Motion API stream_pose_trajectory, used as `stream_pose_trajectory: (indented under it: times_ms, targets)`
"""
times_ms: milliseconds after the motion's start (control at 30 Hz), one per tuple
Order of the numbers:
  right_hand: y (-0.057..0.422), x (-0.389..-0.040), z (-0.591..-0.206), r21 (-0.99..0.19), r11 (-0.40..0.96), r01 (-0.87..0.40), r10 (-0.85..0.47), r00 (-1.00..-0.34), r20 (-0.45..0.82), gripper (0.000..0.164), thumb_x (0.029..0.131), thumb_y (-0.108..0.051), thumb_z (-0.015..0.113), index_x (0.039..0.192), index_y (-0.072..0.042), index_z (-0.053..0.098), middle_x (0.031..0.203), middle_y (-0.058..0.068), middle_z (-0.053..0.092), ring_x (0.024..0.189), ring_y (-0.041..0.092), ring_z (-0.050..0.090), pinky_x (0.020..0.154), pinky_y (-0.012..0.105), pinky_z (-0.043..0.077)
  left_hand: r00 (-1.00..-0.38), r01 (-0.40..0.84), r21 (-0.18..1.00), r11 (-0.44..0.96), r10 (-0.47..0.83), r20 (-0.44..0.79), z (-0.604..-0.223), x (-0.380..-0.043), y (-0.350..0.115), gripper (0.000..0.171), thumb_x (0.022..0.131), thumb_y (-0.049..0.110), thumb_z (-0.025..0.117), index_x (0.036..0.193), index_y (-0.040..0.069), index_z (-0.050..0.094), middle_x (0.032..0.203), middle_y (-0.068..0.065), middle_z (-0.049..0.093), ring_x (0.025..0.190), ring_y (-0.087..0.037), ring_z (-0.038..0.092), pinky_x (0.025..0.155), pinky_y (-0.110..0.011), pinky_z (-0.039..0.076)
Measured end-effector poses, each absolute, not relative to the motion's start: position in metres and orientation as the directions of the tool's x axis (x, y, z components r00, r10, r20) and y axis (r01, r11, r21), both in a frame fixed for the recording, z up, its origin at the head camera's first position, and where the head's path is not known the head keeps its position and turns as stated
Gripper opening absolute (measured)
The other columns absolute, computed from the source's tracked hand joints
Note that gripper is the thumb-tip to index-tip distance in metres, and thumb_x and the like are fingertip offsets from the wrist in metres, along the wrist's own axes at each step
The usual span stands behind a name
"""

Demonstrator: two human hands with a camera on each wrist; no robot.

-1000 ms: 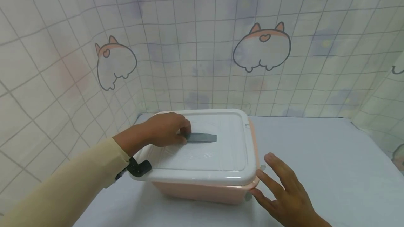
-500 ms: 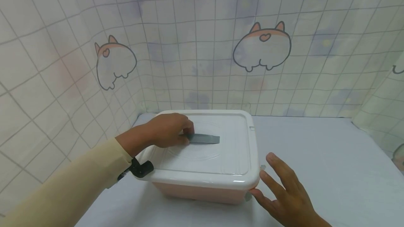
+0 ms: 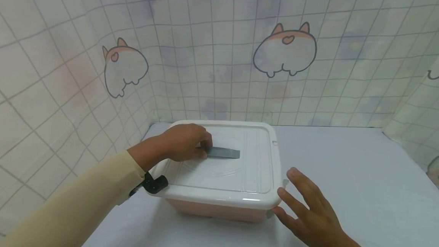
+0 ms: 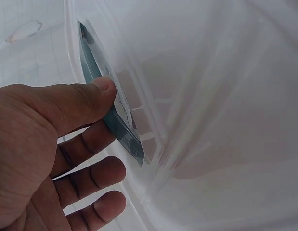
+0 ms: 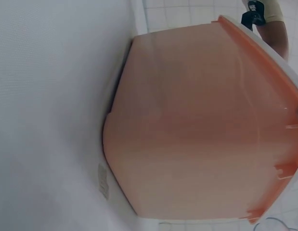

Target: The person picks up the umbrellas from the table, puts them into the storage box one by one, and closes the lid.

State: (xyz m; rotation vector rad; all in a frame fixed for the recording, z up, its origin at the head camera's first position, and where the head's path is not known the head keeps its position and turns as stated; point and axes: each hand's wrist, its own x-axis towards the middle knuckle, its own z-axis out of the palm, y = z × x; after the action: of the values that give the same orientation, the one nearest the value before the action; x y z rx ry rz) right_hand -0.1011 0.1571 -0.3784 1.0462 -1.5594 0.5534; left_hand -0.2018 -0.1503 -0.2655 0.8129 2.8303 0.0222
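Note:
A white plastic lid (image 3: pixel 223 178) lies over the pink storage box (image 3: pixel 216 210) in the head view. My left hand (image 3: pixel 185 142) pinches the grey strip of tape (image 3: pixel 224 153) that forms a handle on top of the lid. In the left wrist view, thumb and index finger grip that grey strip (image 4: pixel 123 132), while the other fingers curl loosely below. At the box's near right corner my right hand (image 3: pixel 312 210) is spread, its fingertips right at the lid's edge. The box's pink side wall (image 5: pixel 187 125) fills much of the right wrist view.
The box stands on a pale cloth-covered table (image 3: pixel 339 170). A checked curtain (image 3: pixel 219 48) with cartoon animal prints hangs behind and to the left. A small patch of grey tape (image 3: pixel 285 183) shows on the cloth beside the box's right side.
The lid, held by my left hand, has shifted slightly right and toward me. It now covers the pink rim that showed along the right side. My right hand has hardly moved.

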Motion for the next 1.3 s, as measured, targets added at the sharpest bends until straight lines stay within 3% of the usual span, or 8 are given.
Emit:
stream_pose_trajectory:
  times_ms: [233, 433, 700, 900, 1033, 1300]
  targets:
    - [0.163, -0.101, -0.388, 0.152, 0.465, -0.872, -0.393, -0.050, 0.918, 0.029, 0.107, -0.029, 0.057, 0.119, -0.004, 0.066, 0.127, 0.025, 0.061, 0.126, 0.037, 0.056, 0.112, 0.031, 0.037, -0.833, 0.514, 0.082, 0.854, 0.520, -0.188, -0.266, -0.201, -0.150, 0.013, 0.092, 0.023, 0.078, 0.105, 0.024, 0.074, 0.092, 0.014, 0.064, 0.087, -0.010, 0.058, 0.084, -0.034, 0.051]
    - [0.161, -0.104, -0.394, 0.169, 0.424, -0.890, -0.410, -0.022, 0.912, 0.027, 0.105, -0.028, 0.060, 0.111, -0.003, 0.068, 0.115, 0.022, 0.067, 0.109, 0.036, 0.064, 0.107, 0.028, 0.042, -0.838, 0.509, 0.100, 0.855, 0.519, -0.170, -0.268, -0.200, -0.153, 0.018, 0.093, 0.022, 0.078, 0.110, 0.022, 0.074, 0.095, 0.012, 0.064, 0.090, -0.011, 0.058, 0.087, -0.033, 0.050]
    - [0.163, -0.102, -0.392, 0.113, 0.394, -0.912, -0.417, -0.068, 0.907, 0.029, 0.106, -0.028, 0.060, 0.104, -0.002, 0.072, 0.111, 0.022, 0.069, 0.107, 0.036, 0.063, 0.108, 0.026, 0.041, -0.835, 0.512, 0.140, 0.848, 0.529, -0.152, -0.270, -0.199, -0.163, 0.029, 0.094, 0.024, 0.078, 0.122, 0.021, 0.073, 0.107, 0.008, 0.069, 0.103, -0.013, 0.061, 0.095, -0.036, 0.050]
    - [0.163, -0.102, -0.392, 0.094, 0.383, -0.919, -0.413, -0.080, 0.907, 0.029, 0.105, -0.028, 0.061, 0.103, -0.002, 0.073, 0.110, 0.022, 0.069, 0.107, 0.036, 0.063, 0.108, 0.026, 0.041, -0.861, 0.463, 0.188, 0.866, 0.490, -0.136, -0.267, -0.194, -0.185, 0.037, 0.098, 0.032, 0.071, 0.132, 0.018, 0.068, 0.127, 0.002, 0.067, 0.123, -0.020, 0.059, 0.103, -0.045, 0.047]
    - [0.163, -0.101, -0.392, 0.070, 0.383, -0.921, -0.414, -0.104, 0.904, 0.030, 0.105, -0.029, 0.061, 0.104, -0.002, 0.073, 0.112, 0.021, 0.069, 0.109, 0.036, 0.062, 0.108, 0.025, 0.040, -0.902, 0.403, 0.223, 0.888, 0.427, -0.068, -0.271, -0.186, -0.207, 0.049, 0.099, 0.044, 0.067, 0.140, 0.019, 0.062, 0.143, -0.003, 0.059, 0.135, -0.028, 0.051, 0.107, -0.054, 0.043]
    - [0.164, -0.100, -0.394, 0.048, 0.390, -0.919, -0.419, -0.131, 0.898, 0.032, 0.105, -0.032, 0.060, 0.106, -0.002, 0.073, 0.113, 0.021, 0.069, 0.110, 0.036, 0.061, 0.109, 0.025, 0.039, -0.924, 0.383, 0.172, 0.908, 0.379, 0.057, -0.298, -0.166, -0.249, 0.073, 0.103, 0.056, 0.049, 0.160, 0.013, 0.035, 0.167, -0.015, 0.024, 0.155, -0.039, 0.008, 0.117, -0.066, 0.009]
